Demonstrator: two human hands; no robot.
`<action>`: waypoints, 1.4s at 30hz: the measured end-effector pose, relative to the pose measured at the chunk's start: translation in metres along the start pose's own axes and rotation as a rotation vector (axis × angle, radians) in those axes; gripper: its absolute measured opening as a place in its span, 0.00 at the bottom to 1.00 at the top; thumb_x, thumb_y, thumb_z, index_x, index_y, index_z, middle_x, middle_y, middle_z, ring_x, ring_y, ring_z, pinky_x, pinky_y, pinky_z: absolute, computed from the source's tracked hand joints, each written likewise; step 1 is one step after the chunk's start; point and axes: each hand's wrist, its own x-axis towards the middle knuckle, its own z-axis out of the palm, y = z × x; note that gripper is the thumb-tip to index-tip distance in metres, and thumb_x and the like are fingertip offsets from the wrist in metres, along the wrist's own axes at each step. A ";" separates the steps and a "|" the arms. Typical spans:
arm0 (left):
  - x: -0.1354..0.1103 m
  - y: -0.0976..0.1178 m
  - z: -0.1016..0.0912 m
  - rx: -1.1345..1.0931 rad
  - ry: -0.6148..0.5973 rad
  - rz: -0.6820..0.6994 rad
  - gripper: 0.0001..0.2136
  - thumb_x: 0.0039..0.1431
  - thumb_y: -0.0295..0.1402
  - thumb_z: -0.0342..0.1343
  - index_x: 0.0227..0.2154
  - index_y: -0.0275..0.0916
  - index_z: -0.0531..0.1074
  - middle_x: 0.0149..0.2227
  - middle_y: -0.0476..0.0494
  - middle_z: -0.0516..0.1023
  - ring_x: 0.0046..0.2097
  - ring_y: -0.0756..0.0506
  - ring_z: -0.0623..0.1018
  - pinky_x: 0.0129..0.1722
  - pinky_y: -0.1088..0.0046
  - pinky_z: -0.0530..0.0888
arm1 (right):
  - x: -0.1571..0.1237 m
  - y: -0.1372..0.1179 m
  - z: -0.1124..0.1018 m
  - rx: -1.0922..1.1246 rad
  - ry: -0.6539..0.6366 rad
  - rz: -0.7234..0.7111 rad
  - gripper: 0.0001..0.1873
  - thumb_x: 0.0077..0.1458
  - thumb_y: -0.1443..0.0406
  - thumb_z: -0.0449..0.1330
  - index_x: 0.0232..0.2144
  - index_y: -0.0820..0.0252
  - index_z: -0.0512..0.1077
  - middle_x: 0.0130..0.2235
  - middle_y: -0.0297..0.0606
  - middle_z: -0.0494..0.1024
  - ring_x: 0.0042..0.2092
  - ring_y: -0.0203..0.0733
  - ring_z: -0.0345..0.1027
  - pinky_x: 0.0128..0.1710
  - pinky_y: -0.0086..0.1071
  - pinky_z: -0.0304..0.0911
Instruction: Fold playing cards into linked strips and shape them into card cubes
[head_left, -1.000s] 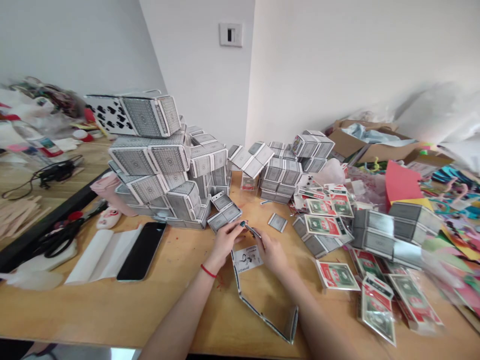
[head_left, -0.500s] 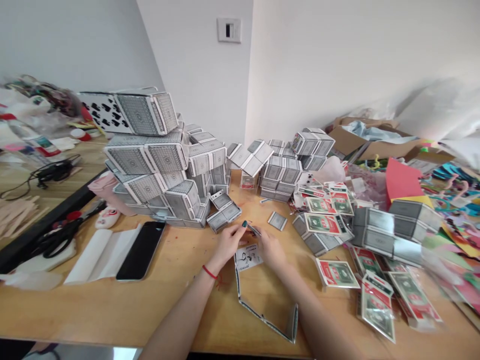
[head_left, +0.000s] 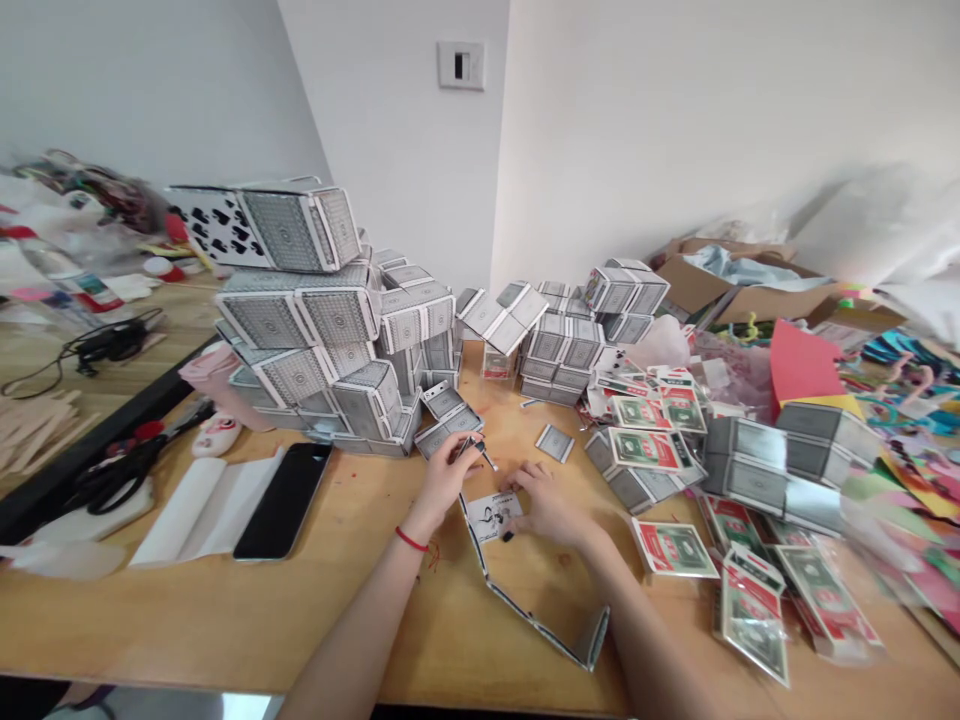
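Note:
My left hand [head_left: 450, 468] is closed on a small, thin dark item [head_left: 484, 455] with a pale tip, too small to name surely. Slightly lower and to the right, my right hand [head_left: 546, 502] has its thumb and fingers apart, at the edge of a joker card [head_left: 495, 517]. A small black spot shows at that thumb's tip; whether it is a nail or a separate piece I cannot tell. The card belongs to a bent strip of joined playing cards [head_left: 525, 618], standing on edge between my forearms. One card [head_left: 555, 442] lies face down beyond my right hand.
Stacked blocks made of cards rise at the left [head_left: 300, 320] and back right [head_left: 562, 345]. A phone [head_left: 281, 502], white paper [head_left: 206, 510] and scissors [head_left: 124, 470] lie left. Card packs [head_left: 675, 548] and more card blocks [head_left: 757, 465] crowd the right of the wooden table [head_left: 337, 620].
My hands have moved apart. The left has drawn back to the left with the small dark item; the right has come down beside the joker card, its fingers loosened. The strip has shifted slightly.

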 end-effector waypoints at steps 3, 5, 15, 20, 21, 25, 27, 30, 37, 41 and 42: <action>0.002 -0.002 -0.002 -0.011 0.012 -0.002 0.13 0.43 0.38 0.58 0.33 0.40 0.71 0.37 0.47 0.73 0.40 0.47 0.73 0.38 0.69 0.74 | 0.000 -0.001 0.002 0.007 -0.012 0.049 0.25 0.30 0.59 0.69 0.34 0.58 0.68 0.38 0.38 0.68 0.42 0.45 0.58 0.41 0.35 0.54; 0.004 -0.004 -0.003 -0.028 0.011 0.004 0.13 0.43 0.38 0.58 0.33 0.40 0.71 0.37 0.46 0.73 0.41 0.46 0.73 0.38 0.69 0.74 | 0.000 0.000 0.003 0.028 0.018 0.076 0.26 0.28 0.60 0.69 0.33 0.59 0.66 0.37 0.38 0.67 0.41 0.45 0.59 0.39 0.34 0.55; 0.011 -0.007 -0.010 0.038 0.042 0.038 0.15 0.43 0.40 0.58 0.33 0.36 0.72 0.35 0.44 0.75 0.38 0.45 0.74 0.37 0.69 0.72 | 0.001 0.031 -0.003 0.465 0.231 0.107 0.05 0.47 0.64 0.54 0.29 0.59 0.65 0.27 0.32 0.70 0.30 0.38 0.64 0.31 0.30 0.59; 0.012 -0.012 -0.014 0.332 -0.035 0.187 0.10 0.46 0.36 0.56 0.31 0.36 0.74 0.36 0.43 0.77 0.40 0.44 0.75 0.44 0.67 0.69 | 0.004 0.043 -0.004 0.758 0.296 0.246 0.14 0.47 0.55 0.55 0.33 0.57 0.62 0.23 0.32 0.71 0.22 0.38 0.65 0.21 0.30 0.59; 0.012 -0.013 -0.015 0.401 -0.061 0.213 0.10 0.47 0.35 0.55 0.31 0.37 0.75 0.36 0.43 0.77 0.41 0.44 0.75 0.44 0.67 0.68 | 0.005 0.044 -0.005 0.792 0.304 0.272 0.16 0.47 0.54 0.55 0.34 0.57 0.61 0.21 0.31 0.71 0.19 0.37 0.63 0.18 0.29 0.58; 0.009 -0.014 -0.015 0.543 -0.096 0.297 0.11 0.52 0.36 0.51 0.35 0.38 0.74 0.38 0.43 0.77 0.41 0.45 0.75 0.43 0.68 0.69 | 0.005 0.039 -0.007 0.833 0.334 0.256 0.18 0.47 0.51 0.56 0.33 0.57 0.60 0.19 0.27 0.68 0.15 0.33 0.59 0.14 0.26 0.53; 0.006 -0.012 -0.013 0.547 -0.085 0.349 0.12 0.54 0.35 0.50 0.38 0.39 0.72 0.41 0.43 0.76 0.43 0.46 0.74 0.44 0.68 0.69 | 0.003 0.032 -0.009 0.847 0.303 0.193 0.17 0.48 0.52 0.55 0.33 0.57 0.59 0.19 0.27 0.67 0.16 0.33 0.60 0.14 0.26 0.54; 0.002 -0.009 -0.009 0.569 -0.101 0.439 0.12 0.52 0.34 0.52 0.40 0.39 0.71 0.44 0.43 0.75 0.46 0.46 0.73 0.46 0.69 0.67 | 0.002 0.018 -0.008 0.849 0.227 0.104 0.15 0.50 0.53 0.54 0.32 0.57 0.60 0.21 0.28 0.67 0.18 0.32 0.61 0.16 0.26 0.56; -0.001 -0.009 -0.006 0.756 -0.088 0.482 0.09 0.52 0.34 0.50 0.23 0.36 0.70 0.26 0.47 0.75 0.30 0.49 0.72 0.33 0.75 0.67 | -0.001 0.008 -0.015 0.654 0.248 0.119 0.18 0.50 0.54 0.54 0.40 0.57 0.61 0.27 0.31 0.69 0.22 0.34 0.64 0.20 0.27 0.59; 0.001 -0.008 -0.009 0.802 -0.004 0.490 0.09 0.53 0.34 0.49 0.24 0.36 0.70 0.26 0.47 0.74 0.31 0.49 0.72 0.32 0.75 0.66 | -0.023 0.007 -0.044 0.373 0.203 0.238 0.15 0.49 0.55 0.54 0.36 0.59 0.67 0.18 0.27 0.62 0.19 0.31 0.58 0.17 0.24 0.54; 0.001 -0.009 -0.009 0.804 0.001 0.494 0.09 0.54 0.34 0.48 0.24 0.36 0.70 0.27 0.46 0.74 0.31 0.49 0.72 0.32 0.75 0.66 | -0.031 0.004 -0.053 0.377 0.077 0.260 0.15 0.51 0.55 0.53 0.35 0.60 0.68 0.16 0.26 0.61 0.17 0.30 0.56 0.16 0.23 0.51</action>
